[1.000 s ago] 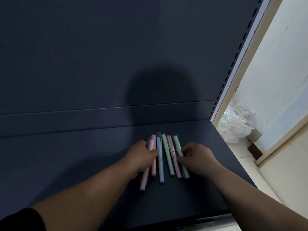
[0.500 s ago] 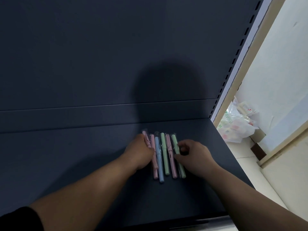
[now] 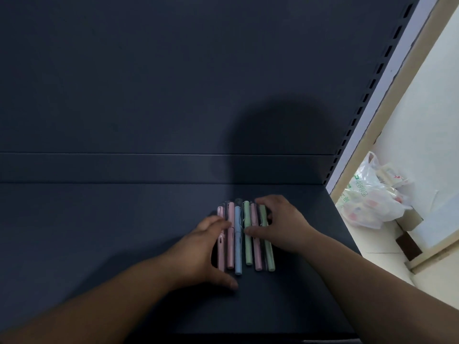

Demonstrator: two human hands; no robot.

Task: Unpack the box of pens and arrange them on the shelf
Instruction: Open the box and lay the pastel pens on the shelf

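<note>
Pastel pens (image 3: 238, 254) line the shelf (image 3: 99, 232). Left hand (image 3: 203, 252) and right hand (image 3: 285, 227) press them, fingers spread. A bag (image 3: 367, 207) holds packets (image 3: 395, 178).

Left hand (image 3: 198, 252) and right hand (image 3: 280, 224) touch 6 pens (image 3: 238, 254) on shelf (image 3: 99, 244).

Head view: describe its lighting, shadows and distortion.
Head view: dim over the dark shelf, so the pastel pens look muted; a broad soft shadow falls on the back panel above them; the wall and plastic bag at right are far brighter; the wide angle leans the slotted upright steeply.
</note>
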